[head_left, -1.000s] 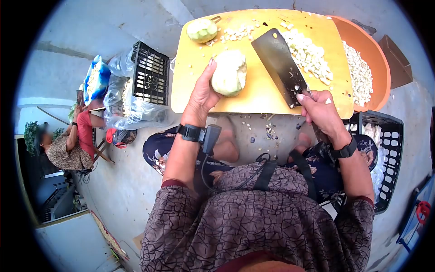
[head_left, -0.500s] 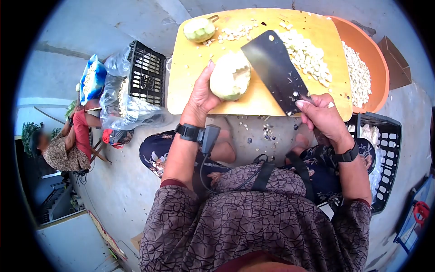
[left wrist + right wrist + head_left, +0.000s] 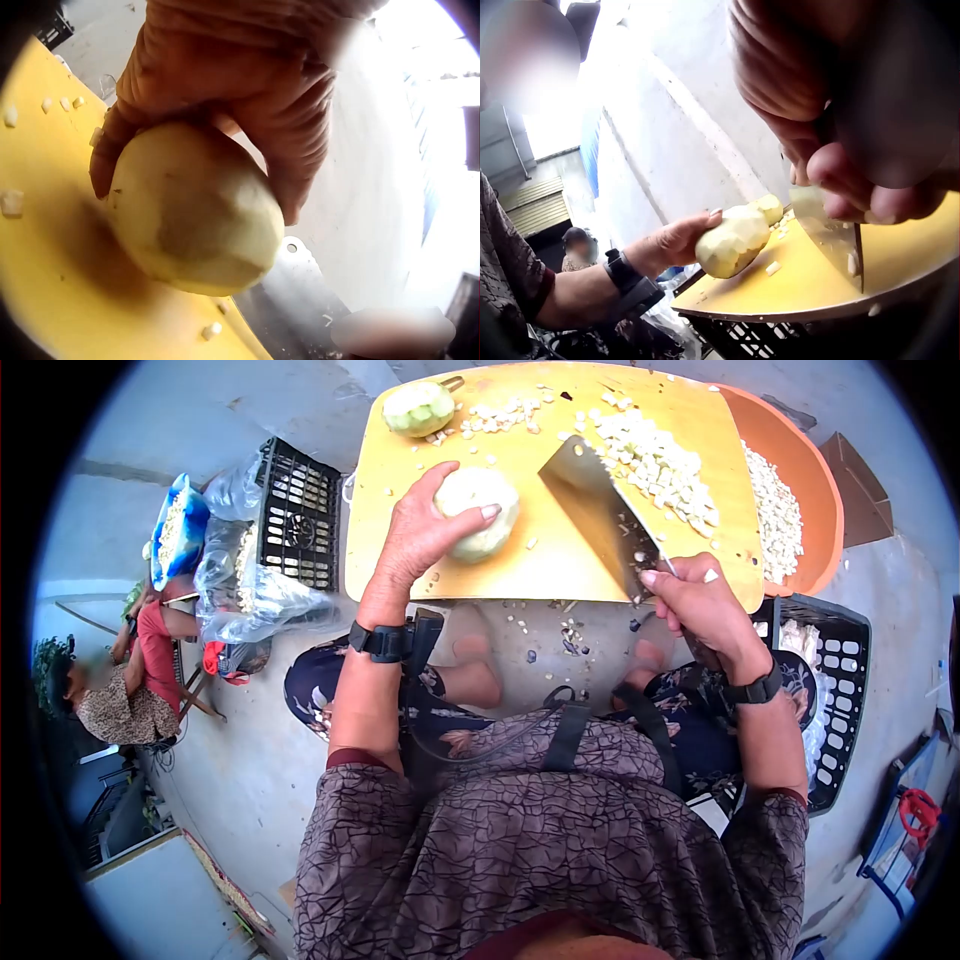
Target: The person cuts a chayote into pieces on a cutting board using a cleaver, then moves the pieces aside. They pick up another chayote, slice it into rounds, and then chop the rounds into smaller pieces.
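A peeled pale-green vegetable [image 3: 482, 510] is gripped by the left hand [image 3: 415, 535], thumb across its near side, over the yellow board [image 3: 560, 575]. In the left wrist view the fingers and thumb span the vegetable [image 3: 199, 214]. The right hand [image 3: 705, 610] grips a cleaver [image 3: 600, 505] at its handle, the broad blade slanting up and left over the board. In the right wrist view the curled fingers of the right hand [image 3: 855, 165] are above the cleaver blade [image 3: 829, 232]. A second peeled vegetable [image 3: 418, 409] lies at the board's far left corner.
Diced pieces [image 3: 660, 470] lie on the board's right part. Beside it stands an orange basin [image 3: 825, 510] with more pieces. Black crates [image 3: 300, 515] flank the board, the left one near plastic bags. Another person [image 3: 125, 690] sits at the left.
The left hand has turned over, its thumb now across the vegetable, and has moved left with it. The cleaver blade has tilted, and the whole scene has shifted left and slightly up.
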Motion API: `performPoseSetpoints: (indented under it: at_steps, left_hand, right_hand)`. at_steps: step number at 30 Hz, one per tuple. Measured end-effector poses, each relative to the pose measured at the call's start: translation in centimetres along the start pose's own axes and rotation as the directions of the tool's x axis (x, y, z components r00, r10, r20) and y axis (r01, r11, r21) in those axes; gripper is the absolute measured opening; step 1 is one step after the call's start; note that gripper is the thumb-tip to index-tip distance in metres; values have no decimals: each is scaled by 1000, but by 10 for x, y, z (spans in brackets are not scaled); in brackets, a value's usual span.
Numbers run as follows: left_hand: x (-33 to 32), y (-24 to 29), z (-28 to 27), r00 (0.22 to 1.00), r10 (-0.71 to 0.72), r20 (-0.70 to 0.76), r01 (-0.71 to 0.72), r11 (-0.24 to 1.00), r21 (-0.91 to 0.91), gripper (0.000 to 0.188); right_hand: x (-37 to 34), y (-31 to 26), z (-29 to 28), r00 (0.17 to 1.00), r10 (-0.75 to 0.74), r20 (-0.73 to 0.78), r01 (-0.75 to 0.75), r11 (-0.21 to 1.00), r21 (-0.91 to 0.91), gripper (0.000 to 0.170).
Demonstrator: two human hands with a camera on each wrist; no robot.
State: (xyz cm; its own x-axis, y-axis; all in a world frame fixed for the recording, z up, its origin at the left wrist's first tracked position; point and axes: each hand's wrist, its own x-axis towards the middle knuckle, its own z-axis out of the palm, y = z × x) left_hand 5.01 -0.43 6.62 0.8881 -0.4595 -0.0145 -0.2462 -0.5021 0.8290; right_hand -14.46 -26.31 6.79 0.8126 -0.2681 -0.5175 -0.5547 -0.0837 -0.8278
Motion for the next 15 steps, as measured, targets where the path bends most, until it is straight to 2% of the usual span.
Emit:
performPoseSetpoints:
  at_steps: [3, 5, 10, 13, 15]
  left_hand:
    - [0, -15, 2, 992, 115, -54, -101, 973, 206, 87]
    - [-1, -18, 1, 987, 132, -94, -108, 967, 231, 86]
    - [0, -26, -12, 973, 132, -192, -78, 961, 264, 84]
    - [3, -33, -18, 970, 172, -174, -112, 945, 308, 84]
    - [3, -29, -20, 979, 128, -156, -80, 955, 285, 84]
  right_hand:
    - [4, 5, 2, 998, -2, 65, 3, 1000, -20, 36]
    - [3, 9, 0, 993, 13, 115, -6, 998, -56, 36]
    - [-15, -7, 4, 980, 31, 197, -36, 999, 25, 33]
    - [-19, -9, 7, 972, 72, 225, -75, 997, 4, 30]
    - [-12, 0, 8, 964, 113, 240, -103, 993, -54, 28]
